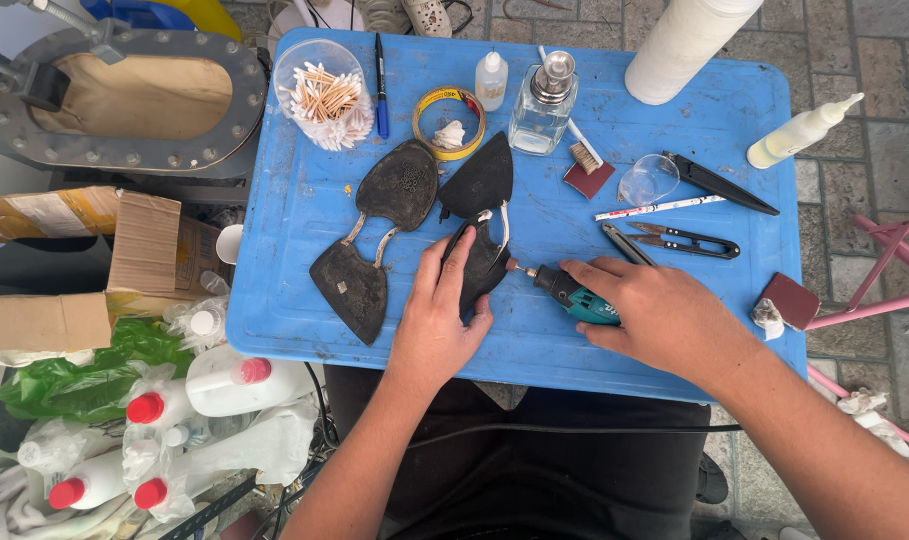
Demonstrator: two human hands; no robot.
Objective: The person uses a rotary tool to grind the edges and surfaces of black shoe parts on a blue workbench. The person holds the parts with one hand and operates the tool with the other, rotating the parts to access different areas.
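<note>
My left hand [438, 315] presses down on a black shoe tree part [480, 262] lying on the blue tray table [295, 210]. My right hand [655, 315] grips a small teal rotary tool [573, 293], its tip touching the right side of that black part. A second black shoe tree [375, 235], two flat pieces joined by metal rods, lies to the left. Another dark wedge piece [480, 180] lies just above my left hand.
On the tray: a cup of cotton swabs [323, 95], tape roll [449, 122], glass bottle [542, 105], small white bottle [491, 80], pen [380, 85], brush [585, 160], thread snips [687, 240], black blade tool [720, 183]. Plastic bottles [175, 400] crowd the floor at left.
</note>
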